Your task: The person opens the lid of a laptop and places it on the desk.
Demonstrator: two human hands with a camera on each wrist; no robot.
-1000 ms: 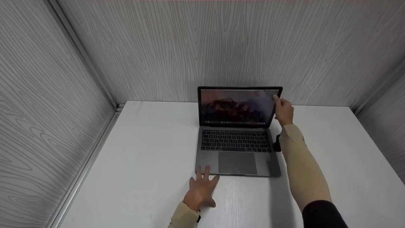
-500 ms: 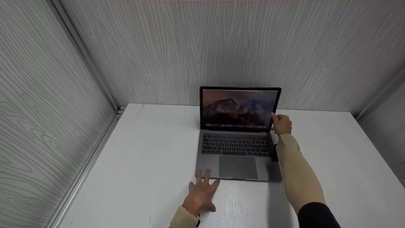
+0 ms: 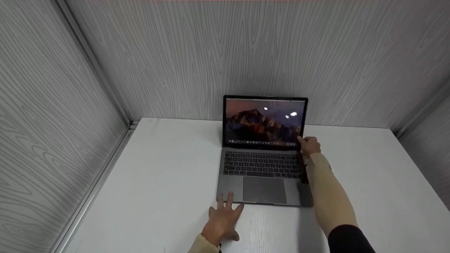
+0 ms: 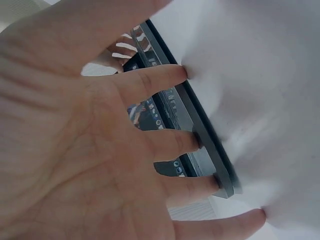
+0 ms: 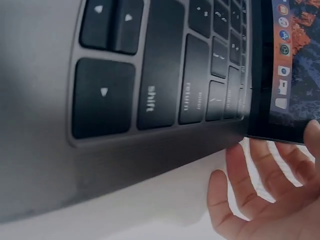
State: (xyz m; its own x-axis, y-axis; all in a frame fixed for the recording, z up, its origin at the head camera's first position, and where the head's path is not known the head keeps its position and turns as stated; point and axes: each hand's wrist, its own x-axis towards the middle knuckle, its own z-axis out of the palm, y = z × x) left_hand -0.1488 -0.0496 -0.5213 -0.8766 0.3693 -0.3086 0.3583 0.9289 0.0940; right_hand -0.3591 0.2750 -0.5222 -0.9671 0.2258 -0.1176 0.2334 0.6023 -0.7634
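A grey laptop lies unfolded on the white table, its lit screen raised and showing a mountain picture. My right hand holds the screen's right edge low down, near the hinge. In the right wrist view the thumb is at the front of the screen and the fingers reach behind it. My left hand lies spread at the laptop's front left corner. Straight fingers meet the front edge of the base in the left wrist view, with one fingertip past the corner on the table.
The white table reaches out on both sides of the laptop. A grey wood-grain back wall rises close behind the screen, and side walls stand at left and right.
The right hand has come down the screen's right edge from near the top corner toward the hinge. The screen leans farther back and its picture looks brighter. The left hand keeps its place.
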